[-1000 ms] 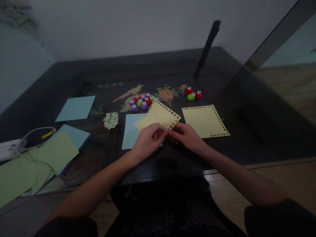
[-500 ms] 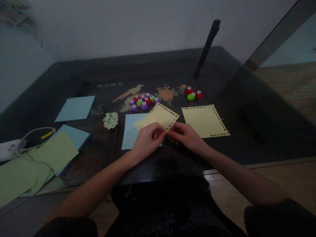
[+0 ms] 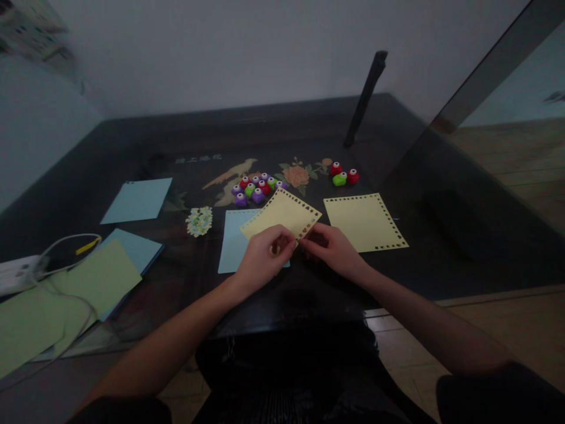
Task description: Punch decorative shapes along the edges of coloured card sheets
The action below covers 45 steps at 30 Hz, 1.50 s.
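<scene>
Near the front edge of the dark table (image 3: 318, 300), the left hand (image 3: 262, 256) had its thumb and fingers pinched on the near corner of a yellow paper (image 3: 282, 212). The right hand (image 3: 335, 248) had its fingertips at that same corner, just beside the left ones; whether they gripped it could not be told. From the fingertips the paper spread away and to the left, tilted, its holed edges outward, partly covering a blue sheet (image 3: 232, 250). A second yellow sheet (image 3: 364, 224) lay just right of it. Beyond its far corner sat a cluster of small hole punches (image 3: 258, 189), and paper scraps (image 3: 199, 221) lay to the left.
</scene>
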Available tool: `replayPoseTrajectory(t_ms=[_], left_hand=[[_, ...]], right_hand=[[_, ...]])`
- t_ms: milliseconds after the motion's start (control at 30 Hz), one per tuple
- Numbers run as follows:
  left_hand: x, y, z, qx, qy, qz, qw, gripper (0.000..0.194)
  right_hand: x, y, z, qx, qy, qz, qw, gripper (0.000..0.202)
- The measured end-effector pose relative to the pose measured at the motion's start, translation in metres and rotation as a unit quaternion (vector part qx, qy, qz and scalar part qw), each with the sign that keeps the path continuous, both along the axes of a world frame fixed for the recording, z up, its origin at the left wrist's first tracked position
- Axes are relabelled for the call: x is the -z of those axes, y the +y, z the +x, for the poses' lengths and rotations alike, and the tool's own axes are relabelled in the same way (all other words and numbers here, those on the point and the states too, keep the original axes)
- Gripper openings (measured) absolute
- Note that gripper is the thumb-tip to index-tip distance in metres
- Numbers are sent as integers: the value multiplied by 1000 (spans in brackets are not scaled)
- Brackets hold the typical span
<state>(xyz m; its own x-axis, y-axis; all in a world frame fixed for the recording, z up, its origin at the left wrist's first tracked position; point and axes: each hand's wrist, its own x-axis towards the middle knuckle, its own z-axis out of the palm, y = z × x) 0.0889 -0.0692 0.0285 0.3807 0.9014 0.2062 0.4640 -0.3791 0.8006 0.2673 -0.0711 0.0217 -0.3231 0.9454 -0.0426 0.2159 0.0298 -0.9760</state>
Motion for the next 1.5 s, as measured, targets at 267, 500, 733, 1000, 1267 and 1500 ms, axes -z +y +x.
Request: replayPoseTrajectory(t_ms=[267, 500, 733, 1000, 1267, 1500], left_hand=[[-3, 10, -10, -78, -111, 33, 990, 10], [13, 29, -12, -87, -137, -15, 987, 11], [20, 45, 8, 7, 39, 33, 999, 11], [29, 70, 19, 40, 183, 106, 977, 13], [33, 71, 18, 69, 216, 148, 963, 14], [32, 71, 19, 58, 172, 130, 975, 10]], right_hand=[[-2, 1, 4, 4, -64, 205, 977, 15], [-26, 6, 32, 151, -1, 209, 966, 14], [-37, -16, 76, 279, 57, 200, 938, 19], [-22, -41, 97, 342, 81, 171, 921, 21], [-8, -45, 100, 363, 109, 150, 913, 15], [-3, -46, 93, 363, 128, 153, 910, 13]])
